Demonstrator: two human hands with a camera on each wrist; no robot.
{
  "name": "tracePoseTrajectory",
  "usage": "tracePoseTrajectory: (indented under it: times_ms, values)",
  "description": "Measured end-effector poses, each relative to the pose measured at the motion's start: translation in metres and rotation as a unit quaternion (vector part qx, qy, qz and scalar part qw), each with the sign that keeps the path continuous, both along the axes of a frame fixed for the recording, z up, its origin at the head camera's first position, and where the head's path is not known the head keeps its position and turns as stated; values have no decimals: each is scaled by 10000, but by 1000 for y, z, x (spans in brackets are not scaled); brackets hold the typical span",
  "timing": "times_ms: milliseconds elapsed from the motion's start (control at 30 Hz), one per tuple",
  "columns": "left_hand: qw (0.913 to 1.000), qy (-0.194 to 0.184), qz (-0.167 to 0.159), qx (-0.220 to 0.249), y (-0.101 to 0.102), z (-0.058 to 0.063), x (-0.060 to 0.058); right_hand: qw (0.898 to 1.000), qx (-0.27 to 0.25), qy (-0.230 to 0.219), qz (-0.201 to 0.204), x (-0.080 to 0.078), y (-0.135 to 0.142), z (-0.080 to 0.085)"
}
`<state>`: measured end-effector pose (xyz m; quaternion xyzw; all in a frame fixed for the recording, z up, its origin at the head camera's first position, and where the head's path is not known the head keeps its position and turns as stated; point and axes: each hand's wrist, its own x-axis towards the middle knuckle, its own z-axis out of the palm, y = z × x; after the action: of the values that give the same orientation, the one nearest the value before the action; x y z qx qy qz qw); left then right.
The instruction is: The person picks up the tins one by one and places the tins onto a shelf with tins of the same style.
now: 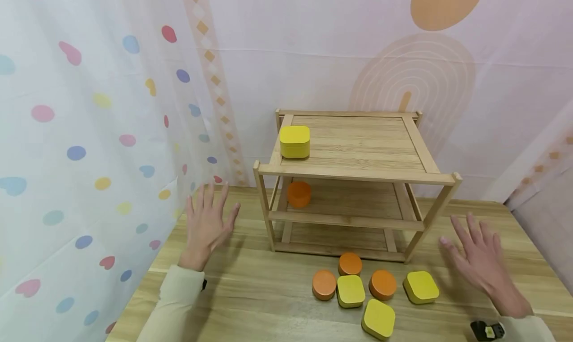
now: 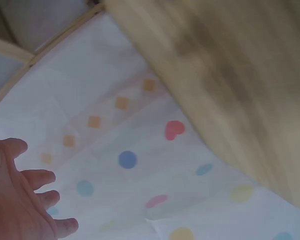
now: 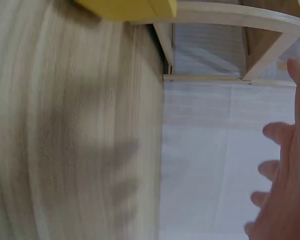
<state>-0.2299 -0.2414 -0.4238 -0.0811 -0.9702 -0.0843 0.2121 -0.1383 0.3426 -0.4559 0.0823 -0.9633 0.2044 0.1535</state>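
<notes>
My left hand (image 1: 207,227), fingers spread, is over the table left of a wooden shelf rack (image 1: 353,173); it holds nothing. On the other side, my right hand (image 1: 481,257) is likewise spread and bare, right of the rack. Nearest to it lies a yellow rounded-square block (image 1: 421,287). Two more yellow blocks (image 1: 351,291) (image 1: 378,319) and three orange round blocks (image 1: 324,285) (image 1: 350,264) (image 1: 382,285) lie in front of the rack. A yellow piece (image 1: 295,142) sits at the left of the top shelf, and an orange round piece (image 1: 299,194) stands on the middle shelf below it.
The rack has three tiers, with raised rails along its edges, and stands on a wood-grain table (image 1: 259,292). A patterned curtain (image 1: 112,133) hangs along the left and behind. A black wrist strap (image 1: 487,330) is on the right wrist.
</notes>
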Motion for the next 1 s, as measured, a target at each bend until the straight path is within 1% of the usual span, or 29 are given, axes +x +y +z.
tracePoseTrajectory:
  times_ms: [100,167,267,333,433,500,567,667,767,900,1000]
  values:
    - [9993,186,-93,303,3,10,0,9984,-467,-140,301,3,-2,-3]
    - [9981,325,-173,498,6,17,1,9948,-865,-226,496,5,-3,-4]
    - [9940,488,-327,917,11,29,2,9835,-1558,-511,760,9,-5,-3]
    - [9892,652,-469,1223,15,36,4,9749,-1927,-674,885,11,-5,-5]
    - [9778,899,-695,1763,21,46,5,9642,-2294,-913,969,15,-5,-8]
    - [9675,1052,-880,2123,26,52,5,9602,-2409,-1008,988,18,-5,-11]
    - [9581,1037,-1009,2473,30,58,5,9554,-2550,-1036,1067,20,-6,-13]
    - [9445,878,-1189,2933,37,67,5,9468,-2768,-999,1306,21,-8,-16]
    - [9321,667,-1363,3289,42,75,6,9367,-2981,-994,1545,22,-10,-19]
    - [9138,372,-1702,3669,48,82,8,9326,-3056,-1024,1627,23,-12,-24]
    - [9013,207,-1952,3861,52,86,9,9257,-3188,-1037,1752,26,-12,-29]
